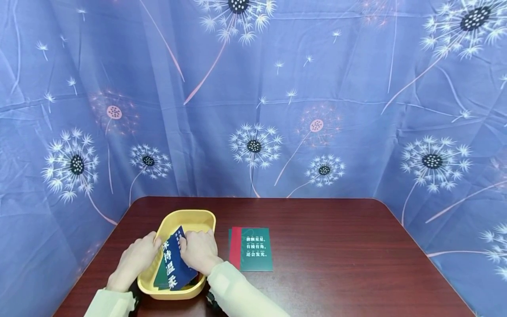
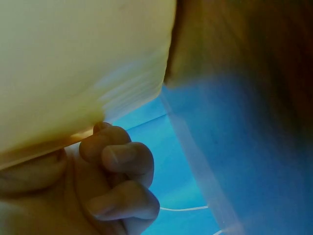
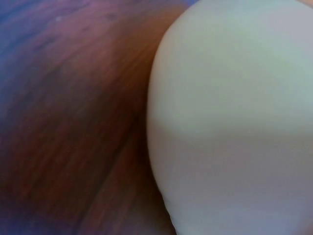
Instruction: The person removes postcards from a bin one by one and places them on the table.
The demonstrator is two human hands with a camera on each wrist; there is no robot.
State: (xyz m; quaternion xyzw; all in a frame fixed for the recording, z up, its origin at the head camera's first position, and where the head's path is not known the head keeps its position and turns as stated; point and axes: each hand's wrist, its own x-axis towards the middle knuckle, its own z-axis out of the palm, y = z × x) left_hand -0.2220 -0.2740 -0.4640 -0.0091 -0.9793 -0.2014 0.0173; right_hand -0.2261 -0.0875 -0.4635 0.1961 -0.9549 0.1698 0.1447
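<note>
A yellow plastic basin (image 1: 185,216) stands at the left front of the table. My left hand (image 1: 136,259) grips its left rim, and the left wrist view shows curled fingers (image 2: 129,161) at the rim. Inside the basin, my right hand (image 1: 200,251) pinches the right edge of a dark blue booklet (image 1: 180,268) with white characters, which lies tilted. Part of a green booklet (image 1: 161,276) shows beneath it; whatever lies lower is mostly hidden. The right wrist view holds only the basin's pale outer wall (image 3: 230,98) and the tabletop.
Right of the basin, a green booklet (image 1: 257,260) with white text lies on the dark red wooden table (image 1: 336,255), overlapping a red one (image 1: 235,248) and another green edge. A blue dandelion-print curtain (image 1: 352,88) hangs around the table's back and sides.
</note>
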